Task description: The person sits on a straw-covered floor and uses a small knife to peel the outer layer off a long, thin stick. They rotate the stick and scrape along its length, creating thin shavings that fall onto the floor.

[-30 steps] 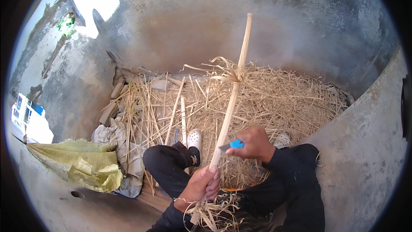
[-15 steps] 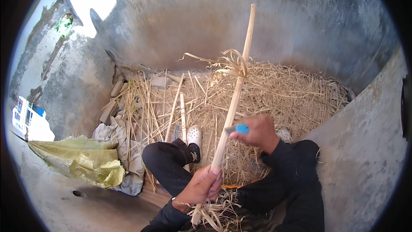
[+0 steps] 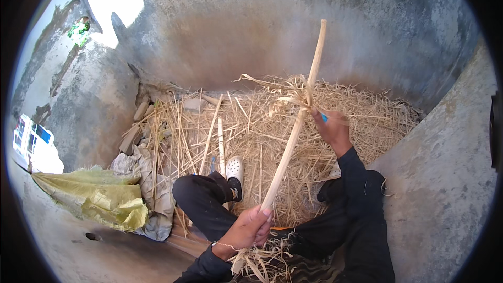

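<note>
My left hand (image 3: 247,230) is closed around the lower part of a long pale wooden stick (image 3: 285,162), which slants up and away to the right. Thin curled shavings (image 3: 291,94) still cling to the stick's upper half. Beside those curls, my right hand (image 3: 334,127) is closed on a blue-handled knife (image 3: 324,118); only a bit of blue shows, and its blade is hidden. More loose shavings (image 3: 267,262) lie heaped by my left wrist, around the stick's near end.
Shavings (image 3: 367,110) cover the floor up to a grey concrete wall (image 3: 236,31). Split strips (image 3: 212,133) lie to the left, near a yellow woven sack (image 3: 97,196) and a greyish cloth (image 3: 160,204). My white clog (image 3: 235,169) rests among the strips.
My right hand has slid away from me along the stick, from its middle to the clinging curls. The stick's far end has shifted slightly right and lower; my left hand stays in place.
</note>
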The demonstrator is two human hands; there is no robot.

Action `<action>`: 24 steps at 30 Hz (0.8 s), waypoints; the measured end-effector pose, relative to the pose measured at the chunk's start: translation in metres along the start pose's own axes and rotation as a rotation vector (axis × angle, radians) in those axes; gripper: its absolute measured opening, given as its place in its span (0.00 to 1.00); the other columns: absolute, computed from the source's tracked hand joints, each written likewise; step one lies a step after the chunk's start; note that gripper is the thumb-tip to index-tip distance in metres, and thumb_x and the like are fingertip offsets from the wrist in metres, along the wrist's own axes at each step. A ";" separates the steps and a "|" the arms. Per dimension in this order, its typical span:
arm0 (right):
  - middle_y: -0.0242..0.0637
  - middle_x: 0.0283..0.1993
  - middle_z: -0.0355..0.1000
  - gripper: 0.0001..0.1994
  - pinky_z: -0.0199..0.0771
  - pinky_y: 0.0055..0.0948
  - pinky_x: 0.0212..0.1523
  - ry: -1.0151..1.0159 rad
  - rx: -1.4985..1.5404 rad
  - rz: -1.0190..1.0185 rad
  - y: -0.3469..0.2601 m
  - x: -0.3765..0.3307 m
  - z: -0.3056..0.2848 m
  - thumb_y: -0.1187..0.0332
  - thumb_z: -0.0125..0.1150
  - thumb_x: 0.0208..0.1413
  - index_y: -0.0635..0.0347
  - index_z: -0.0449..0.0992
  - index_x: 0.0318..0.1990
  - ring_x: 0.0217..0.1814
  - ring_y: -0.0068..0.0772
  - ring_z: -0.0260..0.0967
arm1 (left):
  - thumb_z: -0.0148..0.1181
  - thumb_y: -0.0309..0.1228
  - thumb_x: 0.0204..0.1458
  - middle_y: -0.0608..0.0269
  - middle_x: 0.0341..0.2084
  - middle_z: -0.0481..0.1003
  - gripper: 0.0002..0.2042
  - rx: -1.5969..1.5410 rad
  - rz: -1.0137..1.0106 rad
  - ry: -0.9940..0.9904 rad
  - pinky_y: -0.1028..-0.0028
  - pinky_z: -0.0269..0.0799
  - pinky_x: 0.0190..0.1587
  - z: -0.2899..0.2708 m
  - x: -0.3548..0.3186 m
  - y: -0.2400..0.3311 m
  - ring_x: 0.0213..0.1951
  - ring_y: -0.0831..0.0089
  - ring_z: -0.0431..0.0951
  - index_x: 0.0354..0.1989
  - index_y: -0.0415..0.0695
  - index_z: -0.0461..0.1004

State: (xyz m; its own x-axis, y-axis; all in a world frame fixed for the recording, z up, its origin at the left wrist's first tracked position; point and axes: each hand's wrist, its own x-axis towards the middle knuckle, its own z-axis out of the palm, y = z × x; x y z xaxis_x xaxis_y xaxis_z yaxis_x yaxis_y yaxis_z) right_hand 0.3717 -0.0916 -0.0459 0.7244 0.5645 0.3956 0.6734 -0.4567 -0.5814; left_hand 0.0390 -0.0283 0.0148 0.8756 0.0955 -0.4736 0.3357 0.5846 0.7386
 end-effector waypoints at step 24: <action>0.35 0.08 0.62 0.34 0.62 0.35 0.14 -0.052 -0.013 -0.292 -0.050 -0.053 -0.003 0.27 0.54 0.43 0.52 0.68 0.13 0.10 0.38 0.64 | 0.48 0.41 0.64 0.72 0.13 0.56 0.13 0.132 0.082 0.105 0.80 0.54 0.16 0.005 0.008 0.012 0.12 0.82 0.54 0.33 0.46 0.60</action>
State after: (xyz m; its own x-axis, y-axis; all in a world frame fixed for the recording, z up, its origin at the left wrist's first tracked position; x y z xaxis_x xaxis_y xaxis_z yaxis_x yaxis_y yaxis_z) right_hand 0.2997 -0.1005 -0.0355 0.4911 0.7077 0.5080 0.8544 -0.2777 -0.4391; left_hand 0.0520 -0.0241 0.0224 0.8629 0.2262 -0.4520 0.3137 0.4617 0.8298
